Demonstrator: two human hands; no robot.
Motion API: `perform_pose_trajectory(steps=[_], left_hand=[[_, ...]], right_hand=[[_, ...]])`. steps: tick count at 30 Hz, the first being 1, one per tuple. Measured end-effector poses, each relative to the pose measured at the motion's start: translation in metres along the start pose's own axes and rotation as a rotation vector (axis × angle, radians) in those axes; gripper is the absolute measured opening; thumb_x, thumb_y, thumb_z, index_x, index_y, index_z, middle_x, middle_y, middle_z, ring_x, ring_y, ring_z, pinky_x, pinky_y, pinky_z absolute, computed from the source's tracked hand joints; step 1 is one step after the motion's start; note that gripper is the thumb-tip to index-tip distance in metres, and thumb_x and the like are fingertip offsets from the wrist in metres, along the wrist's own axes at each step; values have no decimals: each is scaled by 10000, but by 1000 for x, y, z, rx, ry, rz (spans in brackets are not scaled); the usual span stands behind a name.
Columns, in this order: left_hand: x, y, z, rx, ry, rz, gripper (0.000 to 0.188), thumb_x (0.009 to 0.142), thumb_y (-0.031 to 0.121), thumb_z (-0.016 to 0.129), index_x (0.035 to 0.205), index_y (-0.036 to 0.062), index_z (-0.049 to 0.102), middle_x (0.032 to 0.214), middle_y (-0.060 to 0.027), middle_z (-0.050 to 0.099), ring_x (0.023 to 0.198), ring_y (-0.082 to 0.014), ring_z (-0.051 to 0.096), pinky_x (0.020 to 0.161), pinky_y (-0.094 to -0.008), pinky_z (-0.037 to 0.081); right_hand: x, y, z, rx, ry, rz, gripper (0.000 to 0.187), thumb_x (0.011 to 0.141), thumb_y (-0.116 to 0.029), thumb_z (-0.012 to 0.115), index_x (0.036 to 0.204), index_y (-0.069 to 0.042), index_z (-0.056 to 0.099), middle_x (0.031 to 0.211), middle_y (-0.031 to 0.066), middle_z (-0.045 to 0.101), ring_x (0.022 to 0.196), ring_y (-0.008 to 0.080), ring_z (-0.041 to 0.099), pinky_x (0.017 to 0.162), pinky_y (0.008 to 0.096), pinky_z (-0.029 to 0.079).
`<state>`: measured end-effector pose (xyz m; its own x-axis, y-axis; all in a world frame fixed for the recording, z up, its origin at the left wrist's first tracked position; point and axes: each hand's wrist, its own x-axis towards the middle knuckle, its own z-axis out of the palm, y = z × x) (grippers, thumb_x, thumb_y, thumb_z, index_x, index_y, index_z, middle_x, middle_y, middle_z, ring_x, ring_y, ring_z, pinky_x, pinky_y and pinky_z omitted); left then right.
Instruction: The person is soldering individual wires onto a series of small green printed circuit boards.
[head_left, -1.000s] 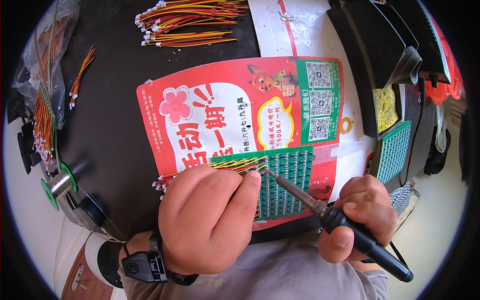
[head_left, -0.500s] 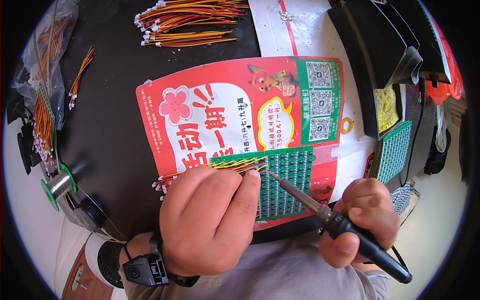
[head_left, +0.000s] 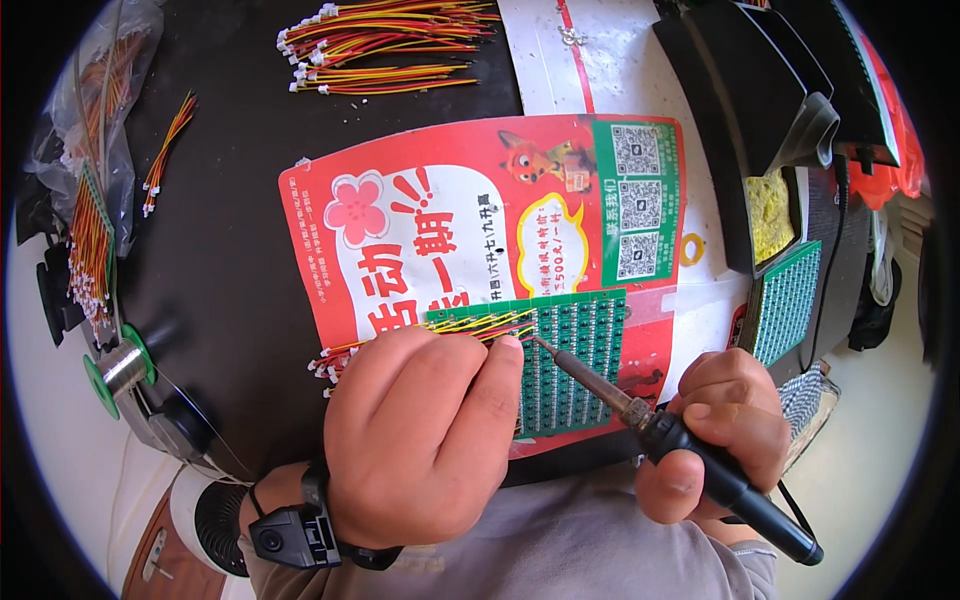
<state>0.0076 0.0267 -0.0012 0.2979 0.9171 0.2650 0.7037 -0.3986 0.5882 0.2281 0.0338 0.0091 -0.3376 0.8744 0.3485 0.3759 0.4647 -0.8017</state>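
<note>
PCB [head_left: 580, 370] showing grn w/ pale rows; wires [head_left: 490, 323] showing yel + red; iron handle [head_left: 755, 498] looking blk; sponge [head_left: 772, 220] showing yel.

Grey-brown garment [head_left: 580, 545]; black left-wrist strap [head_left: 372, 558]; boxy black device [head_left: 300, 540], 1 lens [head_left: 270, 541].

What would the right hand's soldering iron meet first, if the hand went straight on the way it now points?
The soldering iron in the right hand would likely meet the green circuit board first, near the wires by the left hand; whether its tip touches is unclear.
</note>
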Motion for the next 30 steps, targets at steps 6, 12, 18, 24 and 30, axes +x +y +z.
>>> perform_pose_trajectory(steps=[6,12,18,24,30], left_hand=[[0,0,1,0,-4,2,287,626,-123,731,906,-63,713,774,-124,621,643,-289,594,574,-360,475],[0,-1,2,2,2,10,286,623,-124,735,902,-65,712,768,-126,618,637,-288,593,572,-355,473],[-1,-6,0,27,4,76,269,660,-28,678,917,-107,687,788,-131,599,686,-263,603,590,-354,505],[-2,0,0,-29,42,-11,263,654,-108,728,909,-49,708,798,-116,594,665,-285,582,581,-376,483],[-1,5,-9,-80,-2,-88,252,678,-112,659,909,-20,700,827,-114,608,707,-289,596,626,-384,489]], right_hand=[[-2,0,-1,-37,-24,5,403,819,-217,818,985,-3,520,641,53,536,497,202,529,449,317,434],[-6,2,0,38,84,-26,450,858,-323,799,981,1,512,643,39,518,509,186,507,453,321,440],[-6,2,-3,48,75,-45,477,863,-354,798,992,-1,504,658,42,520,540,194,510,457,324,437],[-12,2,-12,7,20,-178,573,863,-245,806,1263,-5,472,699,48,539,567,215,534,466,339,445],[-7,-5,-11,-190,0,-238,606,850,-104,793,1343,-47,444,753,66,589,593,241,585,504,333,492]])
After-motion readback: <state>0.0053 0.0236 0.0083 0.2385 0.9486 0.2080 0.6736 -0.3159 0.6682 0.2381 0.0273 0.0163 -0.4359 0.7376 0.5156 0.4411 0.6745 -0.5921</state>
